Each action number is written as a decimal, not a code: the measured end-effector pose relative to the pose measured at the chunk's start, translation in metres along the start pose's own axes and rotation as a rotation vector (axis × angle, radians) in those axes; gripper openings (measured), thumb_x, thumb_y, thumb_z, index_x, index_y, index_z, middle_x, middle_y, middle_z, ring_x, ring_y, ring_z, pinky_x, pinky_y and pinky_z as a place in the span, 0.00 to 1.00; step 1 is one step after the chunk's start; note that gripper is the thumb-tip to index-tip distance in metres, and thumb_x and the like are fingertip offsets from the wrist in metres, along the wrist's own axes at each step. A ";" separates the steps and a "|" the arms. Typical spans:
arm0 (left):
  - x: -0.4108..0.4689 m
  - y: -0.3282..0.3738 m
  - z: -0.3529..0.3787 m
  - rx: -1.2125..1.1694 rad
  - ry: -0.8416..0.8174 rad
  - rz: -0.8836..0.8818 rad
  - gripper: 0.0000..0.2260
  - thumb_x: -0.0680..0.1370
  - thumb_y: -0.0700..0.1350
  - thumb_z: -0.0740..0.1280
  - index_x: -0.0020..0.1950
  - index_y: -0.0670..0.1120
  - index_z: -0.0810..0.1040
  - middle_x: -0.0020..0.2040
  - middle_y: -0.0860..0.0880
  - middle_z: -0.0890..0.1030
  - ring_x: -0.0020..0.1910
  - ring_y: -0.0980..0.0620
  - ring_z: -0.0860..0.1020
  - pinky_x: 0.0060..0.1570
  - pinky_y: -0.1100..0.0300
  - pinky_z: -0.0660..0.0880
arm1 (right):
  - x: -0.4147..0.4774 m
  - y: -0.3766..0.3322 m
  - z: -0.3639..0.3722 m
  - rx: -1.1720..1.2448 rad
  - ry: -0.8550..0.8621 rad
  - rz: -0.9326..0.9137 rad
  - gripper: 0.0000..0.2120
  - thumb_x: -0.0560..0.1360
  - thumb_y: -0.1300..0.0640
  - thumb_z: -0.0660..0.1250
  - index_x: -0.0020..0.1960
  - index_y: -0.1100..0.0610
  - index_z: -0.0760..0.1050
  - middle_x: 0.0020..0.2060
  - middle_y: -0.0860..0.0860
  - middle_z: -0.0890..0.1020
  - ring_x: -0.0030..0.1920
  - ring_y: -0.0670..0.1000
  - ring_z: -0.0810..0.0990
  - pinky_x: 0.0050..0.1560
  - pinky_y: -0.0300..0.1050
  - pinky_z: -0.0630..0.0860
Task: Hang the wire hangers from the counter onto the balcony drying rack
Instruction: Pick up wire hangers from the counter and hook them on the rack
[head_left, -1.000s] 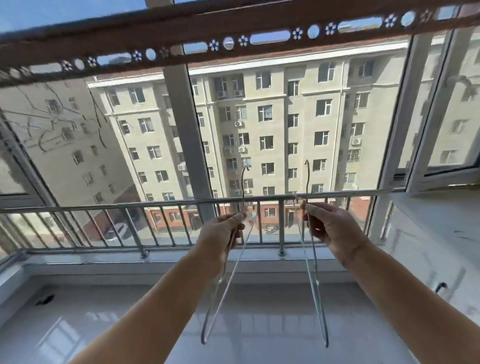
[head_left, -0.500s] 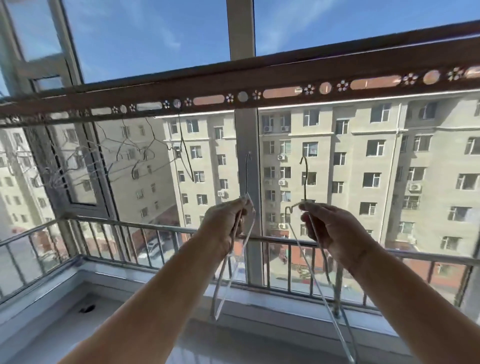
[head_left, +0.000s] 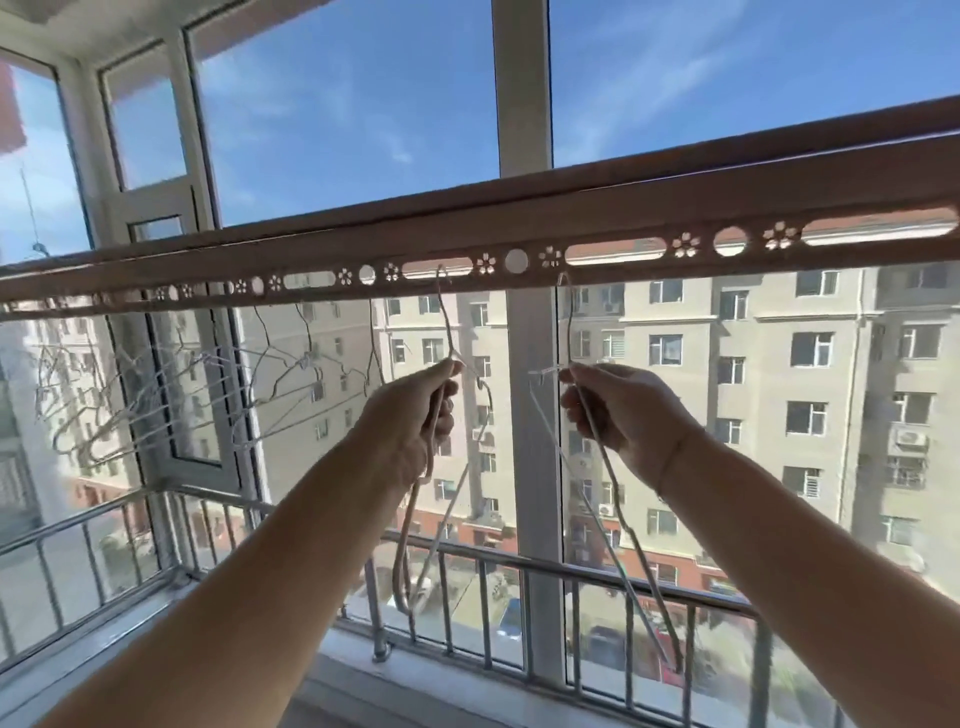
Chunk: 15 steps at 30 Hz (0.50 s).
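Far L: hung wire hangers (head_left: 171, 384) dangle off drying rack (head_left: 623, 228). L hand (head_left: 410, 415), fingers curled round left hanger (head_left: 448, 322), hook up at a rack slot. R hand (head_left: 623, 415) pinches right hanger (head_left: 570, 322), hook at rack's lower edge.

Bright daylight through windows; edges bend, slightly soft.

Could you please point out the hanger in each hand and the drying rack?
left-hand hanger (head_left: 447, 322), head view, on its neck below the hook.
right-hand hanger (head_left: 569, 332), head view, on its neck below the hook.
drying rack (head_left: 623, 208), head view, on the solid bar above the cut-outs.
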<state>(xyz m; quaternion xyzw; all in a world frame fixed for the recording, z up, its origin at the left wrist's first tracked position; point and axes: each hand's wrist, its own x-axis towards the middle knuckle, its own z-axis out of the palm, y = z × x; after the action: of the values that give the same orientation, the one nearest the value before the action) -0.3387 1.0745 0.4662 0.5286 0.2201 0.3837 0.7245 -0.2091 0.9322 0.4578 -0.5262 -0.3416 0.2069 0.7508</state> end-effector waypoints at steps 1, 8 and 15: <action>0.007 0.004 -0.001 0.006 0.000 0.008 0.09 0.76 0.44 0.67 0.38 0.42 0.78 0.32 0.50 0.71 0.24 0.59 0.65 0.19 0.69 0.61 | 0.008 -0.001 0.003 -0.005 -0.001 -0.003 0.08 0.77 0.60 0.63 0.41 0.60 0.77 0.25 0.50 0.78 0.25 0.46 0.75 0.26 0.35 0.72; 0.049 0.019 -0.007 0.015 -0.042 0.056 0.07 0.77 0.44 0.67 0.42 0.41 0.78 0.33 0.50 0.72 0.24 0.59 0.66 0.19 0.68 0.64 | 0.044 -0.001 0.024 -0.051 0.009 -0.013 0.07 0.77 0.59 0.63 0.42 0.59 0.77 0.30 0.51 0.78 0.29 0.47 0.74 0.28 0.35 0.72; 0.077 0.022 -0.013 0.049 -0.061 0.080 0.07 0.76 0.44 0.67 0.44 0.41 0.78 0.32 0.50 0.72 0.24 0.59 0.66 0.19 0.68 0.64 | 0.069 -0.003 0.034 -0.076 0.015 -0.025 0.07 0.77 0.58 0.62 0.43 0.59 0.77 0.31 0.52 0.78 0.31 0.47 0.74 0.30 0.36 0.72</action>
<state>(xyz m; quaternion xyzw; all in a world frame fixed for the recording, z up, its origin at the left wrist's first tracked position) -0.3082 1.1467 0.4886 0.5662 0.1860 0.3903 0.7018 -0.1872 0.9994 0.4881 -0.5514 -0.3502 0.1806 0.7353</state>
